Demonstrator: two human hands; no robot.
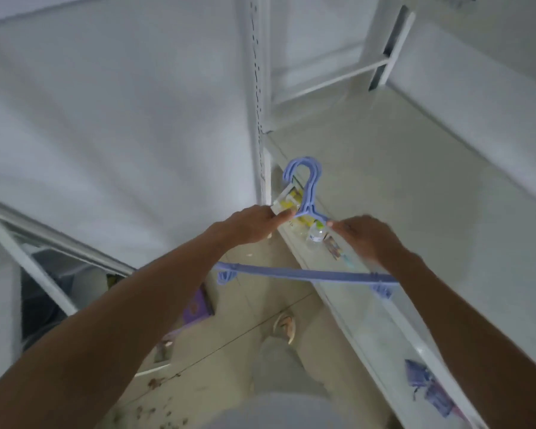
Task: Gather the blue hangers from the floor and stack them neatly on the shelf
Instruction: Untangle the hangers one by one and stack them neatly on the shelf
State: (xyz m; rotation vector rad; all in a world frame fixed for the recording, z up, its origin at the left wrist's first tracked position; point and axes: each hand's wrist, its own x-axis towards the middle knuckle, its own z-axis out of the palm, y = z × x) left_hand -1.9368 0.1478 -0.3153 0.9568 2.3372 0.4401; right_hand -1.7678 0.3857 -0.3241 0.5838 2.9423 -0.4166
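A bundle of blue hangers is held flat in front of me, hooks pointing away and the long bottom bar nearest my body. My left hand grips the left shoulder of the bundle just below the hooks. My right hand grips the right shoulder. The hangers hover over the front edge of the white shelf, whose pale board stretches away to the right. The hooks lie stacked closely on one another.
A white perforated upright stands just left of the hooks. Small bottles and packets sit on a lower shelf level under my hands. Purple packets lie lower right. A purple box rests on the floor, near my foot.
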